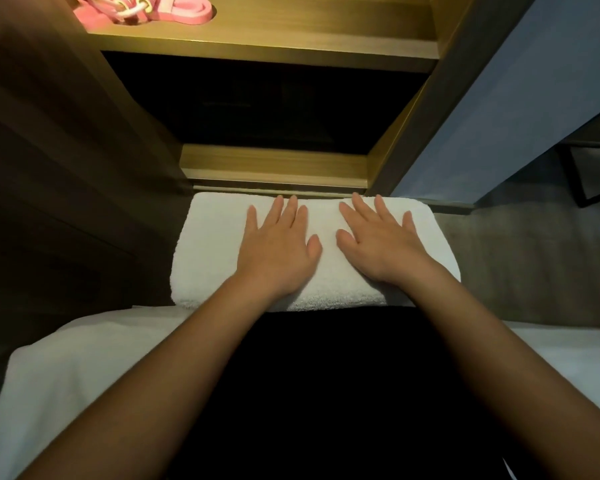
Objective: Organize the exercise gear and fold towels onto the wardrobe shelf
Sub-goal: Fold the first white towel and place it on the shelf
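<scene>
The white towel (pixel 208 244) lies folded into a thick block on the floor, just beside the wardrobe's bottom edge (pixel 274 168). It is not on the shelf (pixel 291 39) yet. The shelf is higher up, and the pink exercise gear (pixel 142 8) sits at its left end.

Both grips are bare hands, and both lie flat on top of the towel. The left grip (pixel 278 251) has its fingers straight and spread. The right grip (pixel 378 247) is the same. They pinch nothing. They are side by side, near each other but not touching.

I think this step is pressing the fold flat. To do it well, push down softly and slide both grips out to the ends, so the bumps go away. Then slip fingers under both ends and lift the towel level, so the fold does not fall open. The shelf looks bare to the right of the pink gear.
</scene>
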`<state>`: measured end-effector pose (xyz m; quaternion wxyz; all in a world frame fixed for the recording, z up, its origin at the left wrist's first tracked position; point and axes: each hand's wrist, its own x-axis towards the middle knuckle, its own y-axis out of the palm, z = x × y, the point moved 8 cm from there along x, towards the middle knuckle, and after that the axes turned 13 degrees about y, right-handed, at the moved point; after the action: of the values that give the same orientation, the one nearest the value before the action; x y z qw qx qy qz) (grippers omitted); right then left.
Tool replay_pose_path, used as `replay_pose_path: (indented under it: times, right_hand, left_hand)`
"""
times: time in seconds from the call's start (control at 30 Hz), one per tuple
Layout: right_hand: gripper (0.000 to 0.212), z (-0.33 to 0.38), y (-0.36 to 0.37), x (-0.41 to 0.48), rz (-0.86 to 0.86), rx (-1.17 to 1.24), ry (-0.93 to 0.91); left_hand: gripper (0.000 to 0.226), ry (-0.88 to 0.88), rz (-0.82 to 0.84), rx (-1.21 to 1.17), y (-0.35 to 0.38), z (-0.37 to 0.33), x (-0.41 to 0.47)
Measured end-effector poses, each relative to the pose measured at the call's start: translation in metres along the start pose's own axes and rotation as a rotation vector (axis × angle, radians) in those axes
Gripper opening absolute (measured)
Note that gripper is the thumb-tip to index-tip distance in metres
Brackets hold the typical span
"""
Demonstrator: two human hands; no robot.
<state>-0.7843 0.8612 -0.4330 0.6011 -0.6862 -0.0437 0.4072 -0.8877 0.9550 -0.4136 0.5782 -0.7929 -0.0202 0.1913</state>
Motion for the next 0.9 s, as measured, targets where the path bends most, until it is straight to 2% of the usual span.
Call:
replay_pose_path:
  times: [0.07, 0.23, 0.37, 0.5, 0.57, 0.63, 0.7, 0.73, 0.8, 0.9]
  right_hand:
    - [0.061, -0.007, 0.005, 0.003, 0.018, 0.018, 0.020]
    - [0.066, -0.017, 0.009, 0.012, 0.050, 0.049, 0.045]
    - [0.075, -0.026, 0.011, 0.017, 0.060, 0.096, 0.098]
    - [0.076, -0.045, 0.007, 0.019, 0.115, 0.158, 0.240]
    - [0.075, -0.056, -0.002, 0.017, 0.137, 0.110, 0.314]
    - [0.072, -0.048, -0.018, 0.014, 0.052, 0.035, 0.285]
    - [0.066, -0.010, -0.030, 0.007, -0.069, 0.037, 0.125]
    - [0.063, 0.011, -0.028, 0.002, -0.078, 0.044, 0.044]
    - [0.058, 0.039, -0.011, -0.008, -0.016, 0.015, -0.044]
    - [0.056, 0.034, 0.001, -0.012, -0.012, -0.007, -0.067]
  left_hand:
    - [0.062, 0.011, 0.054, -0.017, 0.010, 0.006, 0.009]
    - [0.060, -0.033, 0.068, -0.082, 0.011, 0.056, 0.024]
    - [0.061, -0.162, 0.084, -0.146, 0.015, 0.095, 0.023]
    - [0.064, -0.391, 0.165, -0.268, 0.016, 0.129, 0.003]
    - [0.062, -0.441, 0.169, -0.210, 0.003, 0.140, -0.009]
    - [0.059, -0.378, 0.036, -0.064, -0.020, 0.129, -0.008]
    - [0.056, -0.234, -0.147, -0.047, -0.038, 0.086, -0.003]
    - [0.055, -0.156, -0.180, -0.076, -0.038, 0.060, -0.001]
    - [0.054, -0.045, -0.111, -0.076, -0.019, 0.017, -0.002]
    - [0.056, -0.041, -0.053, -0.030, 0.003, 0.012, -0.009]
